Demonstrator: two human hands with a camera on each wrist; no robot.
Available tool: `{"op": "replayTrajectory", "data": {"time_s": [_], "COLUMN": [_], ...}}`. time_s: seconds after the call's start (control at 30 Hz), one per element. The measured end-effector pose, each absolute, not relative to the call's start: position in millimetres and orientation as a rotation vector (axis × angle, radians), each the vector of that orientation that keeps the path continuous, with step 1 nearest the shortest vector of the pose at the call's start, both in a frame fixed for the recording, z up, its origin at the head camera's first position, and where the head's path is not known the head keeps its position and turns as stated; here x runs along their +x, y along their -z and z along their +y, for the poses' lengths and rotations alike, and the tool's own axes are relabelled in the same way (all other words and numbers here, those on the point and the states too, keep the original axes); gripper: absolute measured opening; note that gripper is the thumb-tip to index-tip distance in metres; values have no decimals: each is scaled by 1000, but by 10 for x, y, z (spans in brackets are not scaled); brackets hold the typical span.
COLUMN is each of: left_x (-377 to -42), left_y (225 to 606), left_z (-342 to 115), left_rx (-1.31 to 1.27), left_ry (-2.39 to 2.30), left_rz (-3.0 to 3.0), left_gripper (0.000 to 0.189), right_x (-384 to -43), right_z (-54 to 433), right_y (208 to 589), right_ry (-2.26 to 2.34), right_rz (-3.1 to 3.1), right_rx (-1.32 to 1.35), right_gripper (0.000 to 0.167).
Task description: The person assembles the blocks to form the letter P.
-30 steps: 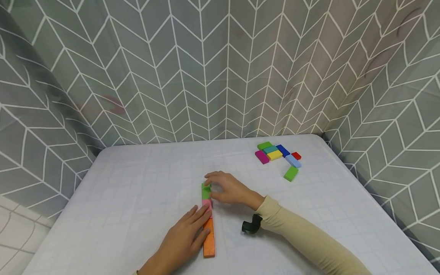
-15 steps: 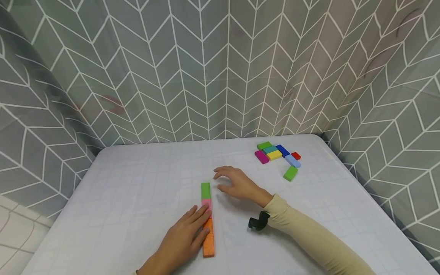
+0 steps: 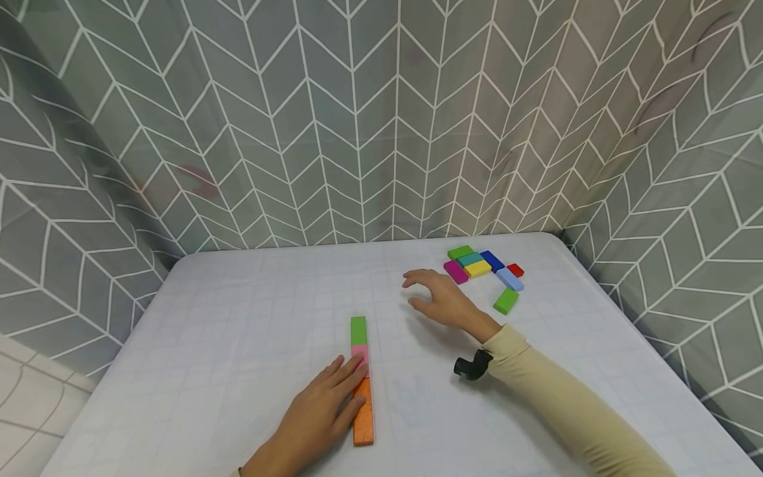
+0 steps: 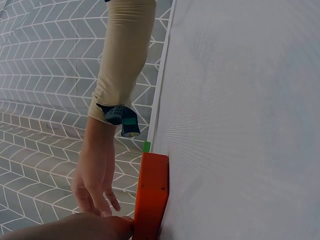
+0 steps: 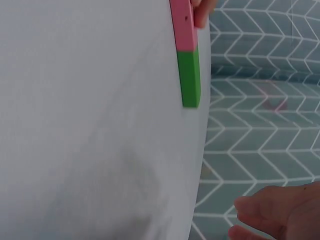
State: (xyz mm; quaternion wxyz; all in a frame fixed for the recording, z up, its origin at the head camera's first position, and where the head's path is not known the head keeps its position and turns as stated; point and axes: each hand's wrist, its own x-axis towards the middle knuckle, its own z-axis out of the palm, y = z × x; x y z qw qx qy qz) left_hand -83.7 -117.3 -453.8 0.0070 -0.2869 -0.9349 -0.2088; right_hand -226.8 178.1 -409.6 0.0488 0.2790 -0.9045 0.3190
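In the head view a straight row runs up the table: an orange block [image 3: 363,424] nearest, a pink block [image 3: 359,350] behind it, a green block [image 3: 358,330] at the far end. My left hand [image 3: 322,407] rests on the pink and orange blocks with its fingers extended, covering part of them. My right hand [image 3: 444,299] hovers over the table right of the row, fingers loosely bent and holding nothing. In the right wrist view the green block [image 5: 189,80] touches the pink block [image 5: 184,27] end to end.
At the back right lie several flat blocks: magenta [image 3: 456,271], yellow [image 3: 478,268], teal [image 3: 470,259], dark blue [image 3: 492,260], light blue [image 3: 509,279], red [image 3: 515,269] and two green, one a loose green block [image 3: 506,301]. A patterned curtain [image 3: 381,132] surrounds the white table [image 3: 238,318].
My right hand has let go of the far green block and moved right and back toward the loose blocks. The left hand stays on the row.
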Motion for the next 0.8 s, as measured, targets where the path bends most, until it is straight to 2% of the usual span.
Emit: {"op": "replayTrajectory", "data": {"time_s": [0.57,0.8], "left_x": [-836,-835], "left_y": [4535,4542], "left_z": [-1178,-1175], "left_rx": [-889,-891], "left_ry": [652,653], "left_rz": [-2929,-2930], "left_gripper": [52,51], "right_x": [-2511,-2588], "right_z": [2237,2381], "right_y": [4004,4033], "right_ry": [-869,-804], "right_rz": [-2838,-2820], "right_rx": [686,682], "right_gripper": [38,37]}}
